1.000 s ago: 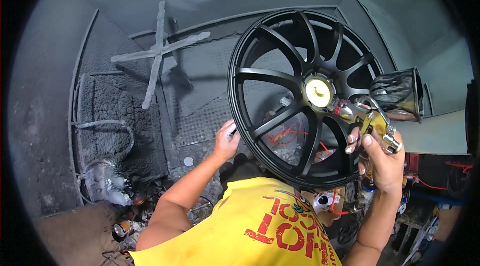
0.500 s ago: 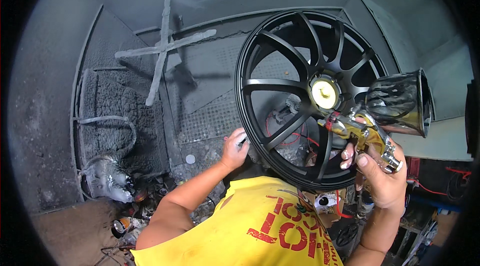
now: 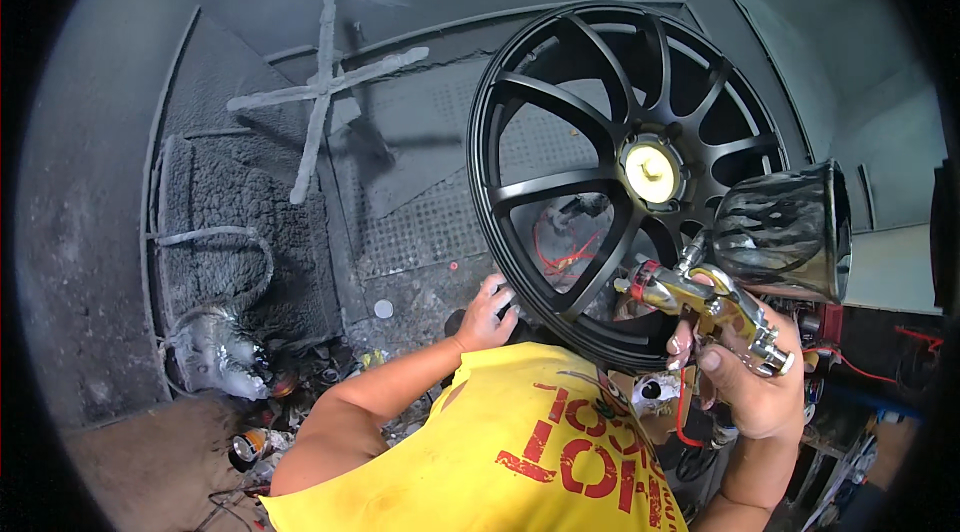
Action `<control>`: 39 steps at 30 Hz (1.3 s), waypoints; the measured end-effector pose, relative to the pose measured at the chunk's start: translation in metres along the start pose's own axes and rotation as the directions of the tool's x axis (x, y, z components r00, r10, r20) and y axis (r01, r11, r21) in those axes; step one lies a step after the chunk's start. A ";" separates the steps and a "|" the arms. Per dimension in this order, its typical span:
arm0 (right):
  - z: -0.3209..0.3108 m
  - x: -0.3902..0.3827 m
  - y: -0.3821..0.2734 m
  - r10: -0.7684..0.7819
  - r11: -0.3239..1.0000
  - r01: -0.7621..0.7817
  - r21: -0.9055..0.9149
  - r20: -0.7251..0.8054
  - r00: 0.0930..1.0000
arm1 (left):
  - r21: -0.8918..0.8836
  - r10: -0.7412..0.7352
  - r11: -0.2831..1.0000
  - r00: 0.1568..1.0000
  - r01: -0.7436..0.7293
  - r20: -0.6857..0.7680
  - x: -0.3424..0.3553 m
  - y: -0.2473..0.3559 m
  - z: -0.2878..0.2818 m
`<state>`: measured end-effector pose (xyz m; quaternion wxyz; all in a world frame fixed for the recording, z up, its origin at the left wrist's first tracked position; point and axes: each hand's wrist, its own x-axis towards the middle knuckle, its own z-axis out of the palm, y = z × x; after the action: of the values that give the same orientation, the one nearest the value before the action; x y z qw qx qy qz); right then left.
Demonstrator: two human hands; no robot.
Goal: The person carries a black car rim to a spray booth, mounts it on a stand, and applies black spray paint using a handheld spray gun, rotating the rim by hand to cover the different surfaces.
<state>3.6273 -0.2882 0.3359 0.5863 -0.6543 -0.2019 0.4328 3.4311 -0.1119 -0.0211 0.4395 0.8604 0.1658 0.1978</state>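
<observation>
A large matte black wheel rim (image 3: 559, 180) with several thin spokes stands tilted in front of me, a pale yellow disc (image 3: 651, 172) at its hub. In my right hand (image 3: 750, 377) is a gold and chrome spray gun (image 3: 712, 307) with a red ring behind its nozzle. Its paint-streaked cup (image 3: 775, 237) sits on top. The nozzle points left, across the rim's lower spokes. My left hand (image 3: 486, 317) is at the rim's lower left edge, fingers loosely bent and apart. Whether the fingertips touch the rim cannot be made out.
A grey-coated cross-shaped stand (image 3: 322, 92) is at the back left. Below it are a crusted grey panel (image 3: 245, 232) and a lumpy silvery object (image 3: 215, 357). Cans and clutter lie lower left. A red hose (image 3: 684, 412) hangs below the spray gun. Grey walls surround the work.
The rim's spokes have turned counterclockwise. The spray gun and my right hand have moved slightly left and down. My left hand has shifted a little right and down along the rim.
</observation>
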 end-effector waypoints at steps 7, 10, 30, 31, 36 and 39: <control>-0.016 -0.002 0.001 0.000 0.993 -0.014 -0.115 -0.121 0.993 | -0.074 -0.011 0.997 1.000 0.013 0.025 -0.003 -0.008 0.000; -0.031 -0.003 0.009 -0.015 0.991 -0.010 -0.133 -0.190 0.982 | -0.065 -0.056 0.997 0.991 0.048 -0.119 0.008 -0.015 -0.008; -0.036 0.009 0.006 -0.111 0.978 0.048 -0.204 -0.310 0.944 | -0.037 -0.023 0.999 1.000 0.023 0.002 0.015 -0.004 -0.009; -0.031 0.006 -0.001 -0.090 0.983 0.040 -0.181 -0.273 0.958 | -0.023 -0.016 1.000 1.000 0.016 0.015 0.013 -0.003 -0.008; -0.013 -0.001 -0.011 -0.061 0.998 0.060 -0.014 -0.123 0.991 | 0.021 0.014 1.000 0.998 -0.016 0.064 0.005 0.000 -0.004; -0.009 -0.001 -0.011 -0.032 0.999 0.031 -0.020 -0.058 0.998 | 0.009 0.009 1.000 0.995 -0.010 0.099 -0.002 -0.002 0.000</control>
<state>3.6368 -0.2922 0.3461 0.5925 -0.6688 -0.1991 0.4024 3.4295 -0.1118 -0.0230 0.4420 0.8720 0.1408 0.1561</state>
